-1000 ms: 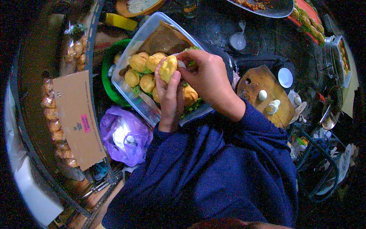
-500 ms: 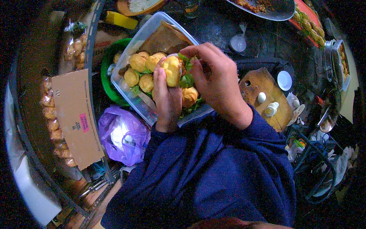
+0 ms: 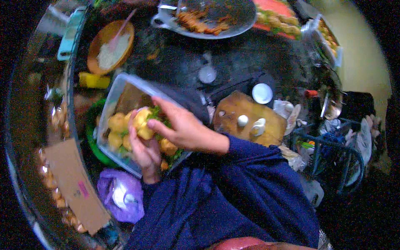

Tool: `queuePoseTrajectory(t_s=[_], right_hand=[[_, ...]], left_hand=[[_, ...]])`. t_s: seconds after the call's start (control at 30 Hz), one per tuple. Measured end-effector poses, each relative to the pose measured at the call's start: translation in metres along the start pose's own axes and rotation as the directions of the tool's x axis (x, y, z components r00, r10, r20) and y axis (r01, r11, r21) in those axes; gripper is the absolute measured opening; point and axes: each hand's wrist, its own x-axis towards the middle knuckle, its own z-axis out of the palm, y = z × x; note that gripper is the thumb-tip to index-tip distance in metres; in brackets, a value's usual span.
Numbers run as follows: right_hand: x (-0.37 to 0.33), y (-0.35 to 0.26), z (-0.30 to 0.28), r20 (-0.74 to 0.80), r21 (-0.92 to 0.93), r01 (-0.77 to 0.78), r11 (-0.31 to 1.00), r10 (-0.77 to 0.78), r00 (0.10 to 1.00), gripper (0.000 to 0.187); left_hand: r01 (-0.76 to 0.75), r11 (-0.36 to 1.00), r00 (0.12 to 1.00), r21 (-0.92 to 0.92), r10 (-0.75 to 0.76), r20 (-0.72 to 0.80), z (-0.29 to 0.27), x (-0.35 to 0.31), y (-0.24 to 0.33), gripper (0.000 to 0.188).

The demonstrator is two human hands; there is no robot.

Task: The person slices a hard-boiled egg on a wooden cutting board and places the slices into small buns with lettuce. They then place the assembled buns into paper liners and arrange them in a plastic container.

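The left hand (image 3: 146,157) holds a filled yellow bun (image 3: 143,123) over a clear plastic box (image 3: 111,95) that contains more buns (image 3: 118,123). The right hand (image 3: 181,127) curves its thumb and fingers around the bun's leafy side — blur hides whether they grip. To the right, a wooden board (image 3: 225,127) bears 1 whole egg (image 3: 242,121) and some sliced egg (image 3: 258,127) — a white paper case (image 3: 262,93) sits just beyond.

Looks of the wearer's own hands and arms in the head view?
Left hand and right hand: both bare, ungloved. Loose, creased navy sleeves cover the arms down to about the wrists. Blur hides any finer markings.
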Motion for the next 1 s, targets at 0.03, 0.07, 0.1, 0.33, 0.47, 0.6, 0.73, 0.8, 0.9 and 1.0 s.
queuePoseTrajectory(t_s=[0.03,0.07,0.1,0.33,0.47,0.6,0.73,0.8,0.9,1.0], right_hand=[[0.001,0.001,-0.004,0.005,0.009,0.011,1.0,-0.011,1.0,0.06],[0.002,0.002,-0.01,0.127,0.012,-0.031,0.999,0.029,0.992,0.06],[0.0,0.0,-0.012,0.094,0.015,-0.002,1.0,0.001,0.996,0.061],[0.008,0.001,-0.057,-0.051,0.084,0.004,0.996,0.0,0.999,0.059],[0.016,0.017,-0.097,0.032,0.219,-0.124,0.968,0.119,0.992,0.059],[0.028,0.041,-0.149,0.261,0.522,-0.427,0.738,0.338,0.904,0.048],[0.049,0.07,-0.221,0.211,0.744,-0.418,0.521,0.411,0.887,0.048],[0.072,0.091,-0.28,0.111,0.769,-0.324,0.552,0.384,0.917,0.051],[0.113,0.132,-0.382,-0.161,0.671,-0.094,0.736,0.267,0.95,0.053],[0.161,0.192,-0.484,-0.427,0.455,0.041,0.89,0.177,0.887,0.048]], left_hand=[[-0.043,0.999,0.996,0.002,0.043,0.081,0.005,0.0,-0.002,0.047],[-0.039,0.999,0.999,0.014,0.038,0.03,0.01,-0.001,-0.003,0.049],[-0.086,0.99,0.993,0.108,0.076,0.092,0.015,-0.003,-0.002,0.05],[-0.06,0.988,0.962,0.142,0.02,0.272,0.059,-0.004,0.003,0.062],[0.003,0.996,0.924,0.089,-0.037,0.38,0.09,0.002,-0.015,0.064],[0.027,0.989,0.862,0.143,-0.096,0.498,0.119,0.016,-0.034,0.072],[-0.138,0.94,0.821,0.313,-0.068,0.567,0.134,0.041,-0.046,0.079],[-0.238,0.901,0.818,0.362,-0.015,0.575,0.134,0.056,-0.05,0.073],[-0.293,0.828,0.861,0.478,0.01,0.509,0.125,0.071,-0.05,0.06],[-0.297,0.756,0.906,0.583,0.031,0.422,0.118,0.082,-0.05,0.054]])
